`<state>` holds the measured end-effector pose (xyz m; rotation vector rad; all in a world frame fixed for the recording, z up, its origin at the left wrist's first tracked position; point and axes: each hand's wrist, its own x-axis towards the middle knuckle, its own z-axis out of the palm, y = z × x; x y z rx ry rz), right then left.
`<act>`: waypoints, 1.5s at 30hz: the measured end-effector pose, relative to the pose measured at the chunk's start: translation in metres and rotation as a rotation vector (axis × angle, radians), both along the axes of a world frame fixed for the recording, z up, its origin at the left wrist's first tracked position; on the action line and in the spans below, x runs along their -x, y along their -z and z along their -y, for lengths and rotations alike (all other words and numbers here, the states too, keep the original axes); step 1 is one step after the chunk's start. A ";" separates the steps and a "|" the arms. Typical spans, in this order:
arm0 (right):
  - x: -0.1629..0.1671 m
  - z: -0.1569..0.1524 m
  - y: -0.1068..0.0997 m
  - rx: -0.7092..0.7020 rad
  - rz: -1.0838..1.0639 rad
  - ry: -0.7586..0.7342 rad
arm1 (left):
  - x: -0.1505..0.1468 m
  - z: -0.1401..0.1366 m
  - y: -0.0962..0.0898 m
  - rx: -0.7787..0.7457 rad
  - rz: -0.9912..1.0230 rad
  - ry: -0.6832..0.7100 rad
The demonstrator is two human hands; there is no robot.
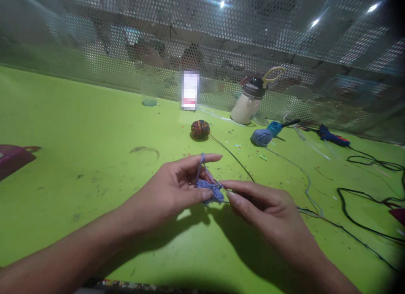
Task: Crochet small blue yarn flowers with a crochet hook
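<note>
A small blue-purple crochet piece [207,188] is pinched between the thumb and fingers of my left hand [177,184]. A strand of the same yarn [200,169] loops over its raised index finger. From the right, my right hand [268,214] closes its thumb and index finger on a thin crochet hook [223,187], whose tip meets the top edge of the piece; most of the hook is hidden in the hand. Beyond the hands sit a ball of blue yarn [262,137] and a multicoloured yarn ball [200,129], each with a strand trailing right.
On the green table [79,129] stand a lit phone [190,90], a clear cup [149,98], a bottle [248,104] and a small blue jar [274,128]. A glue gun [333,136] with a black cord lies right. Behind rises a perforated metal panel [110,66]. Scraps are scattered about.
</note>
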<state>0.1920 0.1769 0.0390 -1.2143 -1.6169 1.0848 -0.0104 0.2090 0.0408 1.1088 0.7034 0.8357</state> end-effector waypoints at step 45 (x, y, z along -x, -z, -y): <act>0.005 0.006 0.001 -0.117 0.049 0.047 | -0.004 0.003 -0.001 -0.023 -0.120 -0.101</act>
